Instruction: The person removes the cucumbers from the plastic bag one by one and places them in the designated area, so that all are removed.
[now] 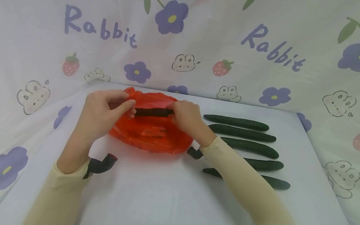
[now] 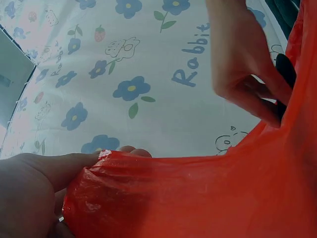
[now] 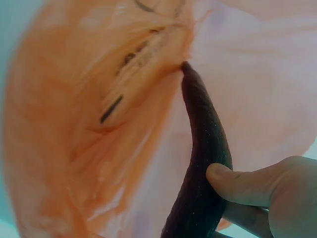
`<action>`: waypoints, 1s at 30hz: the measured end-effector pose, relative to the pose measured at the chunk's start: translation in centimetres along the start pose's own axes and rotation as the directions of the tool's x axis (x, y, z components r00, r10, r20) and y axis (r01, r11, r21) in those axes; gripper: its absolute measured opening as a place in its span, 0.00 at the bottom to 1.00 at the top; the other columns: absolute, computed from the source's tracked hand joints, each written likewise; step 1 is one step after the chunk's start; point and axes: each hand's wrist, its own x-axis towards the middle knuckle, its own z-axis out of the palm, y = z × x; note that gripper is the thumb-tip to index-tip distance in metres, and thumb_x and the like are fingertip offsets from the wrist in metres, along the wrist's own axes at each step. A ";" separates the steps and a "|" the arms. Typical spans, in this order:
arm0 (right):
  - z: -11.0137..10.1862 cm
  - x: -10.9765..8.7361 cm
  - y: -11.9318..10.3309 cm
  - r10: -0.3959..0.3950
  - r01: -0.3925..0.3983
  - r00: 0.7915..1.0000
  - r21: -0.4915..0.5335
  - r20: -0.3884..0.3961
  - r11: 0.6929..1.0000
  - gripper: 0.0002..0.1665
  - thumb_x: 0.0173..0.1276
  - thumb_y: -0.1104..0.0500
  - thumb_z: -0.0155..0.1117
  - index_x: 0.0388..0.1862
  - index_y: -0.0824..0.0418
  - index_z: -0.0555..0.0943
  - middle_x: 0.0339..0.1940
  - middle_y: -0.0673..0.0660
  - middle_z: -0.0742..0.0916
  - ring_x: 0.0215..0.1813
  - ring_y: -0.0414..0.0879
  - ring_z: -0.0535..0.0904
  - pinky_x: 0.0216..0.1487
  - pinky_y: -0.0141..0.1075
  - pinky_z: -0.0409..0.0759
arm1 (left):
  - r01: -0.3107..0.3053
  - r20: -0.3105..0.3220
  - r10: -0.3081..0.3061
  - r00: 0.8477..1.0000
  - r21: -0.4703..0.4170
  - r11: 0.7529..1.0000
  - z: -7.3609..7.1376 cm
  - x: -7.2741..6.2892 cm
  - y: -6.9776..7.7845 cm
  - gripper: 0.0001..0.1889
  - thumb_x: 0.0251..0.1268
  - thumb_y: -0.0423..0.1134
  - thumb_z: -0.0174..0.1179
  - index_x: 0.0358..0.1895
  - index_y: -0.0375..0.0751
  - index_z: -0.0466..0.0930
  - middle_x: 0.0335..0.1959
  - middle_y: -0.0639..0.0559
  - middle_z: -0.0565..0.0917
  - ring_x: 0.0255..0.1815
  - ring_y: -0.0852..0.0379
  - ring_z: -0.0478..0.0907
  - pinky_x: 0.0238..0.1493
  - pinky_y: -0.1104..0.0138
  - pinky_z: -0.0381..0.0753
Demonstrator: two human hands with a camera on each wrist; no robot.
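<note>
A red plastic bag (image 1: pixel 149 142) lies on the white table, its upper side held up. My left hand (image 1: pixel 102 109) pinches the bag's edge at the left; in the left wrist view the thin film (image 2: pixel 114 183) stretches from between thumb and fingers. My right hand (image 1: pixel 187 117) grips a dark green cucumber (image 3: pixel 200 134) between thumb and fingers. In the head view that cucumber lies sideways at the bag, its left end near my left fingertips. The right wrist view has its narrow tip against the bag's film. Dark marks show on the bag; what they are I cannot tell.
Several more cucumbers (image 1: pixel 247 147) lie side by side on the right of the table, partly under my right forearm. Dark wrist mounts (image 1: pixel 102 164) stick out at both cuffs. A printed cloth (image 1: pixel 157 47) hangs behind the table.
</note>
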 end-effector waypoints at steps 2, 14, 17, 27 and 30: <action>-0.5 -0.3 -0.1 -0.010 0.011 1.000 0.021 -0.014 1.000 0.14 0.76 0.60 0.73 0.57 0.50 0.92 0.38 0.50 0.89 0.39 0.49 0.82 0.42 0.46 0.89 | 0.000 -0.003 0.000 1.000 -0.003 1.000 0.1 0.0 0.0 0.08 0.79 0.41 0.68 0.48 0.41 0.92 0.32 0.51 0.90 0.35 0.58 0.88 0.44 0.74 0.84; -3.1 -2.8 0.6 0.002 0.006 0.997 0.099 -0.082 0.995 0.20 0.78 0.59 0.72 0.66 0.52 0.89 0.50 0.51 0.92 0.48 0.50 0.85 0.46 0.46 0.87 | 0.020 -0.020 -0.020 1.000 -0.001 1.000 0.7 0.2 -0.4 0.10 0.81 0.43 0.67 0.50 0.41 0.92 0.33 0.50 0.90 0.36 0.59 0.89 0.45 0.75 0.84; -3.6 -3.5 1.2 0.002 0.012 0.994 0.132 -0.105 0.991 0.18 0.78 0.59 0.72 0.64 0.52 0.90 0.49 0.51 0.92 0.47 0.49 0.84 0.48 0.44 0.87 | 0.031 -0.015 -0.031 0.999 -0.003 1.000 0.9 0.3 -0.5 0.10 0.80 0.43 0.67 0.50 0.41 0.92 0.34 0.49 0.91 0.37 0.59 0.89 0.45 0.76 0.84; -4.5 -5.3 2.8 0.014 0.013 0.988 0.166 -0.156 0.986 0.18 0.77 0.60 0.73 0.63 0.55 0.90 0.51 0.53 0.92 0.48 0.51 0.84 0.48 0.44 0.86 | 0.024 -0.184 -0.035 0.982 -0.063 0.998 2.1 0.3 -0.8 0.12 0.82 0.44 0.65 0.44 0.38 0.90 0.34 0.48 0.89 0.32 0.57 0.87 0.41 0.73 0.86; -4.6 -5.8 3.2 0.029 -0.003 0.987 0.160 -0.161 0.987 0.17 0.77 0.59 0.74 0.62 0.55 0.91 0.49 0.53 0.92 0.46 0.51 0.83 0.46 0.43 0.85 | -0.004 -0.253 -0.023 0.967 -0.103 0.995 2.7 0.3 -0.8 0.11 0.81 0.41 0.66 0.41 0.36 0.89 0.33 0.47 0.89 0.30 0.56 0.87 0.39 0.72 0.87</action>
